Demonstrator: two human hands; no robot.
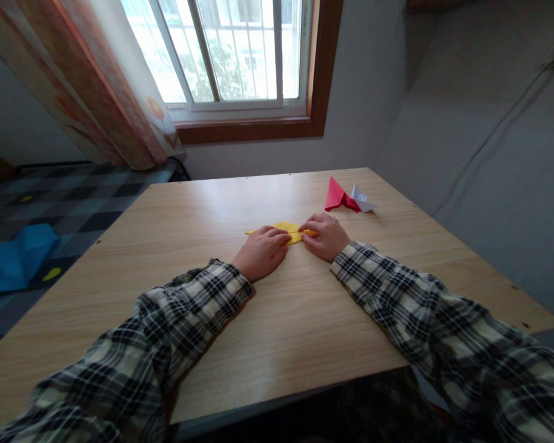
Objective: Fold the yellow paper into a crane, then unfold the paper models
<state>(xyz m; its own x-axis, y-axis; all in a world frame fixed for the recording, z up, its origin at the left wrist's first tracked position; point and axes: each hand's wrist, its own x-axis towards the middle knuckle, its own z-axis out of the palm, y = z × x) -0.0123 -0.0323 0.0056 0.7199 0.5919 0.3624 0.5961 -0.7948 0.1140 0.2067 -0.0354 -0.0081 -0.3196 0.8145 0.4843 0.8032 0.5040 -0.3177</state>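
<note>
A folded piece of yellow paper [284, 226] lies near the middle of the wooden table, its narrow point showing at the left. My left hand [264, 251] rests over its left part, fingers bent together and holding it against the tabletop. From the right, my right hand [324, 237] pinches the other end between thumb and fingers. The fingers of both hands cover parts of the paper, so some of its folds are hidden.
Behind my right hand stand a red folded paper [337, 195] and a white folded paper [362, 200], touching or nearly so. A blue paper shape [21, 255] lies on the checked bedding [96, 191] at left. The wooden table [277, 332] ends near the window wall.
</note>
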